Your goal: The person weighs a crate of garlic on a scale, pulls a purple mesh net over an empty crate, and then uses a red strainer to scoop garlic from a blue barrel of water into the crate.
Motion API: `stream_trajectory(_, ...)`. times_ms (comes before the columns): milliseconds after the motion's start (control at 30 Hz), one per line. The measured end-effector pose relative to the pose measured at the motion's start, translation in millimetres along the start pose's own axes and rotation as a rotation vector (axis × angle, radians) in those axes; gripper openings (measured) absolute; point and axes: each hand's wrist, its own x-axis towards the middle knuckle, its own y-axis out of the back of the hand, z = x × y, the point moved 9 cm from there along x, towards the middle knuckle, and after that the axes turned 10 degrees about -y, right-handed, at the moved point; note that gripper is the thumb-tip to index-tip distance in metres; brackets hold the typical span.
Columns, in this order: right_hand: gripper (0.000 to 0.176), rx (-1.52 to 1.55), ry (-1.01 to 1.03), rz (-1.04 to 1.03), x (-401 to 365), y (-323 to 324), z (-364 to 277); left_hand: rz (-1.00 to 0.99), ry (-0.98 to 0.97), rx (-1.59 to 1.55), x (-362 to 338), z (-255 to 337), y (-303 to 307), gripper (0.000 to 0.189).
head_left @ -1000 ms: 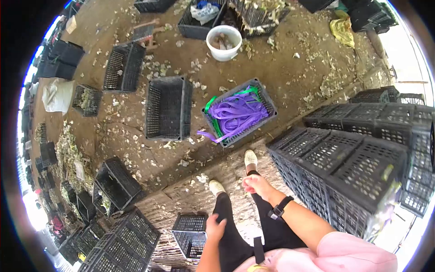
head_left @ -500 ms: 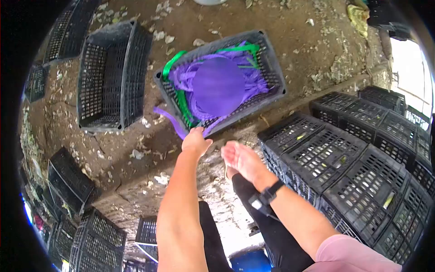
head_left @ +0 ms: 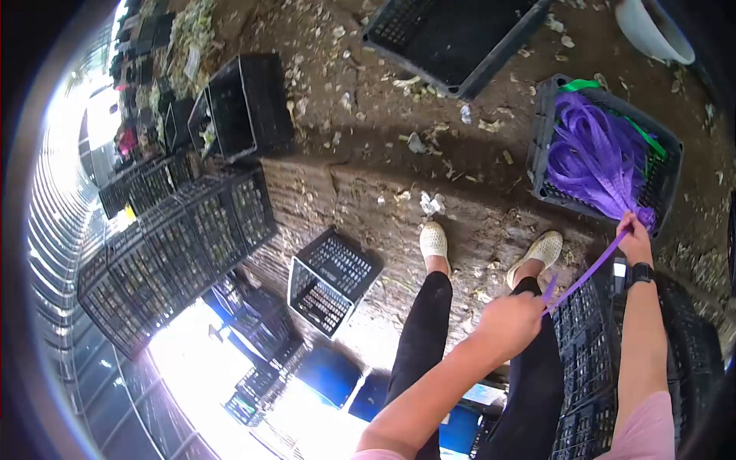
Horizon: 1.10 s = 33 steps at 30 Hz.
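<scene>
My left hand (head_left: 512, 322) is closed on one end of a purple strap (head_left: 584, 278), above my right knee. The strap runs taut up to my right hand (head_left: 635, 239), which is closed at the gathered end of a purple strap bundle (head_left: 594, 149). That bundle lies in a black crate (head_left: 543, 126) at the upper right, along with green straps (head_left: 646, 138). My right hand is at the crate's near edge and wears a dark wristband.
An empty black crate (head_left: 460, 88) lies at the top centre, with a white bucket (head_left: 652, 34) at the top right. A small crate (head_left: 333, 280) stands left of my legs. Stacked crates (head_left: 180, 249) fill the left, and more (head_left: 586, 360) stand at my right. Leafy scraps litter the ground.
The view has swung left, so the strap crate now appears farther right. My left hand has pulled away from the crate with a strap end, and my right hand has closed at the bundle.
</scene>
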Motion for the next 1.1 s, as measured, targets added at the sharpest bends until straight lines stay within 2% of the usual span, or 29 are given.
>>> stream_trajectory(67,0.015,0.025,0.097,-0.031,-8,9,-28,-0.049,-0.002,-0.043,-49,-14,7,0.012)
stream_trajectory(133,0.02,0.116,0.13,-0.108,-14,-9,-58,-0.079,0.17,-0.032,-119,-60,23,0.011)
stream_trajectory(200,0.02,-0.252,0.183,0.051,-65,-62,-59,0.114,0.461,0.001,-188,-85,85,0.01)
stream_trajectory(233,0.02,-0.362,0.193,0.051,-75,-66,-56,0.272,0.485,0.051,-223,-102,100,0.01)
stream_trajectory(267,0.02,-0.474,0.214,0.044,-89,-75,-58,0.474,0.427,0.019,-250,-106,120,0.009)
stream_trajectory(300,0.02,-0.583,0.239,0.024,-102,-91,-59,0.612,0.452,-0.128,-269,-109,131,0.008)
stream_trajectory(333,0.02,-0.608,0.125,-0.107,-111,-108,-26,0.722,0.438,-0.241,-285,-114,132,0.007)
stream_trajectory(400,0.023,-0.766,0.033,-0.151,-163,-158,92,0.798,0.512,-0.298,-296,-100,132,0.008)
stream_trajectory(467,0.023,-1.152,-0.037,-0.12,-212,-173,210,0.817,0.264,-0.194,-290,-66,135,0.015)
stream_trajectory(533,0.028,-1.332,-0.38,-0.131,-251,-151,333,0.791,0.012,-0.236,-287,-27,137,0.018)
stream_trajectory(567,0.033,-1.35,-0.518,-0.092,-264,-126,388,0.747,-0.032,-0.246,-292,-14,135,0.017)
stream_trajectory(600,0.039,-1.234,-0.74,-0.166,-294,-124,451,0.704,-0.074,-0.247,-300,-2,133,0.017)
stream_trajectory(633,0.046,-0.962,-0.975,-0.242,-322,-125,510,0.677,-0.077,-0.294,-312,6,135,0.017)
stream_trajectory(667,0.05,-0.9,-0.919,-0.381,-357,-162,547,0.658,-0.062,-0.328,-328,10,133,0.017)
stream_trajectory(700,0.048,-0.782,-0.826,-0.312,-346,-159,578,0.659,-0.036,-0.333,-346,20,141,0.017)
stream_trajectory(733,0.043,-0.677,-0.749,-0.401,-365,-195,593,0.659,-0.014,-0.34,-364,29,150,0.017)
stream_trajectory(767,0.041,-0.677,-0.647,-0.398,-375,-224,599,0.718,-0.032,-0.291,-385,30,154,0.017)
stream_trajectory(867,0.038,-0.687,-0.4,-0.355,-425,-309,592,0.84,-0.05,-0.191,-441,17,160,0.015)
stream_trajectory(933,0.033,-0.888,-0.207,-0.421,-456,-354,578,0.875,-0.003,-0.182,-470,18,169,0.012)
stream_trajectory(967,0.03,-0.918,-0.145,-0.518,-474,-377,571,0.879,-0.023,-0.189,-480,20,170,0.011)
stream_trajectory(1000,0.027,-0.947,-0.087,-0.623,-493,-395,563,0.887,-0.043,-0.191,-490,23,172,0.009)
stream_trajectory(1067,0.024,-0.987,-0.049,-0.631,-521,-414,548,0.86,0.02,-0.201,-506,23,162,0.009)
stream_trajectory(1100,0.025,-1.017,-0.054,-0.72,-553,-421,555,0.877,0.049,-0.22,-515,22,155,0.01)
